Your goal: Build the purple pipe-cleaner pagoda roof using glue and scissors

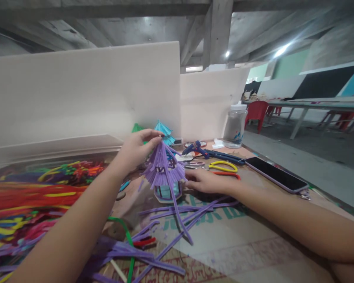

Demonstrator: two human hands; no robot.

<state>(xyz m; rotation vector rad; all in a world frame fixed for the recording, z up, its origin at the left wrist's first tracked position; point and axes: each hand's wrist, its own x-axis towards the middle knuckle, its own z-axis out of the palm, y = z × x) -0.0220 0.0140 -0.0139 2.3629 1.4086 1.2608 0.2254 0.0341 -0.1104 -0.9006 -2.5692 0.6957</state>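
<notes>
A small purple pavilion model (165, 173) with a two-tiered roof of fuzzy stems stands upright on the covered table. My left hand (140, 148) pinches the tip of its roof between thumb and fingers. At the right side of the model, my right hand (202, 181) rests low with its fingers bent against or close to the lower roof edge; its fingertips are partly hidden. One long purple stem (178, 216) hangs from the roof down to the table. Loose purple stems (191, 220) lie crossed in front of the model.
Coloured stems (41, 192) are heaped at left. Behind the model are a blue pavilion model (163, 129) and a glue gun (197, 149). Yellow-handled scissors (224, 166), a phone (275, 175) and a plastic bottle (235, 125) lie or stand at right.
</notes>
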